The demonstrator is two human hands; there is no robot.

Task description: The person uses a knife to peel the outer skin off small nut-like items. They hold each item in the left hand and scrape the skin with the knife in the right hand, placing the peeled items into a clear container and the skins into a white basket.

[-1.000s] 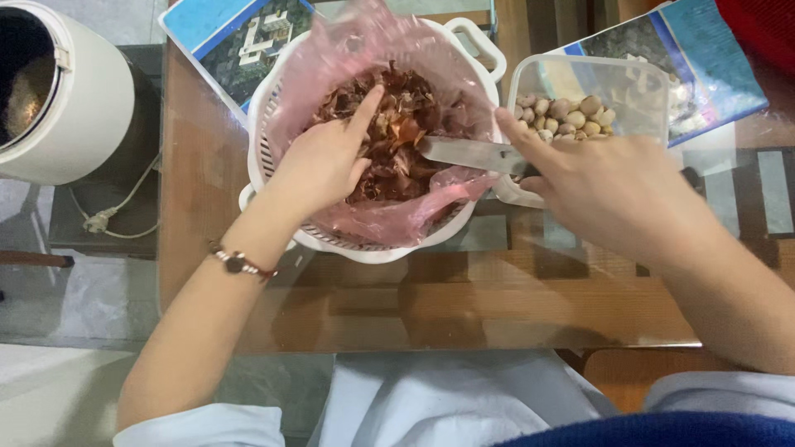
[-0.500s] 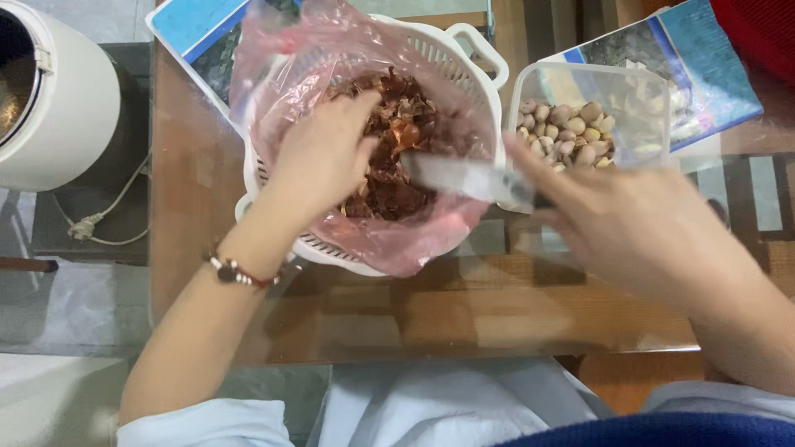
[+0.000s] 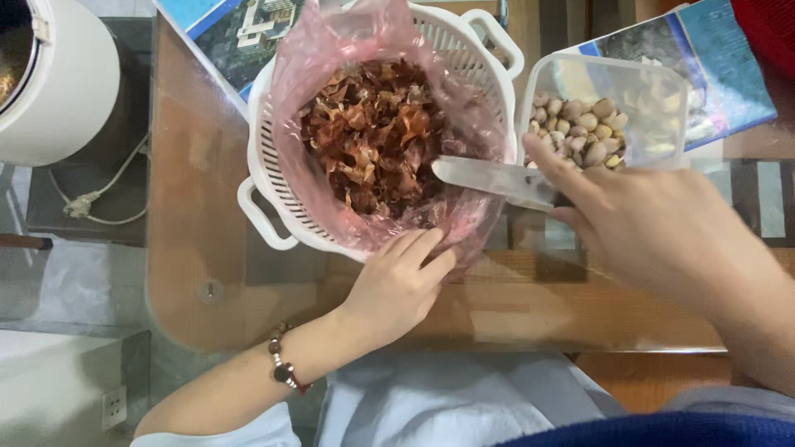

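A white basket (image 3: 267,157) holds a pink bag (image 3: 331,50) of reddish-brown peels (image 3: 373,132).

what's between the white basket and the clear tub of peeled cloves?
Head view: the knife blade, held by the right hand, spans the gap from the clear tub over the white basket rim. Below it, bare glass tabletop.

Shiny metal knife blade (image 3: 489,178), thin glossy pink plastic bag (image 3: 348,50), glass tabletop (image 3: 190,248)

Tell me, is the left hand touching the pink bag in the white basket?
Touching. In the head view the left hand lies with its fingers pressed against the near side of the pink bag, at the rim of the white basket.
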